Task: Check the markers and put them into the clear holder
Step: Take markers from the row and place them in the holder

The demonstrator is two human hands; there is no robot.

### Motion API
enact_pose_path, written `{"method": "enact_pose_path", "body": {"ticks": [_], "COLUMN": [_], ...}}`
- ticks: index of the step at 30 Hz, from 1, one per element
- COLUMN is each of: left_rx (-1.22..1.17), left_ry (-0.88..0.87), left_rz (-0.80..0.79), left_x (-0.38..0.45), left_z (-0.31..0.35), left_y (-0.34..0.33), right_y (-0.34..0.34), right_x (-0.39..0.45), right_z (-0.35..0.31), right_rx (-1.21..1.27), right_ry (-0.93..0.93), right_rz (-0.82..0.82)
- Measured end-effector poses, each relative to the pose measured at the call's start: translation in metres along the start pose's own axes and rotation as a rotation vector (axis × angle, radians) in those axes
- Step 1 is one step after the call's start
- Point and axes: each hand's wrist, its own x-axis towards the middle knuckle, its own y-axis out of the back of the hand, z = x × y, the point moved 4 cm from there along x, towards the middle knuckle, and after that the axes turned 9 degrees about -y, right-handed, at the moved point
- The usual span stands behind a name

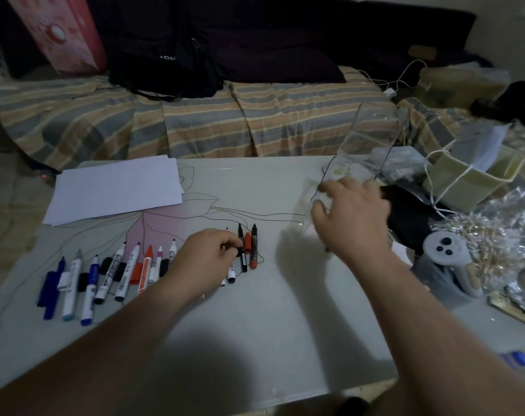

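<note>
Pinching a black marker (242,250), left hand (208,255); right hand (352,217) on clear holder (366,145).

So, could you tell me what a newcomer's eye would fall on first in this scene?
Probably the row of uncapped markers laid along the table's near-left part, with the left hand pinching a black marker at the row's right end. Next, the right hand reaching onto the clear holder at the far-right edge.
</note>
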Motion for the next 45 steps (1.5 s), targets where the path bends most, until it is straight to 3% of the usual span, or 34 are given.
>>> {"method": "enact_pose_path", "body": {"ticks": [1,3,6,15,23,27,30,33,36,39,42,45], "left_rx": [0.005,0.038,0.097,0.207,0.77,0.861,0.789,0.383,0.021,-0.148,-0.204,-0.182], "left_ry": [-0.002,-0.013,-0.027,-0.072,-0.172,-0.243,-0.297,-0.159,0.002,0.127,0.183,0.154], "left_rz": [0.007,0.018,0.014,-0.032,-0.504,-0.503,-0.416,-0.249,-0.033,0.111,0.229,0.252], "left_x": [0.002,0.007,0.012,0.03,0.082,0.085,0.079,0.053,0.014,-0.015,-0.025,-0.027], "left_z": [-0.002,-0.005,-0.012,-0.012,0.019,0.015,0.011,0.014,0.016,0.006,-0.002,0.001], "left_y": [-0.002,-0.005,-0.009,-0.012,-0.047,-0.054,-0.052,-0.024,0.016,0.044,0.054,0.055], "right_y": [-0.009,-0.047,-0.101,-0.137,-0.112,-0.103,-0.099,-0.091,-0.079,-0.062,-0.045,-0.041], "right_x": [-0.007,-0.027,-0.055,-0.046,-0.041,-0.038,-0.036,-0.032,-0.023,-0.024,-0.036,-0.045], "right_z": [-0.014,-0.042,-0.062,-0.049,-0.014,-0.004,0.001,-0.001,-0.011,-0.025,-0.04,-0.053], "right_rx": [0.085,0.178,0.144,0.032,-0.062,0.038,0.093,0.176,0.326,0.444,0.296,0.216], "right_ry": [0.076,0.224,0.307,0.199,0.073,-0.054,-0.1,-0.066,0.034,0.167,0.332,0.386], "right_rz": [-0.054,-0.321,-0.568,-0.609,-0.691,-0.814,-0.861,-0.834,-0.641,-0.451,-0.219,-0.167]}}
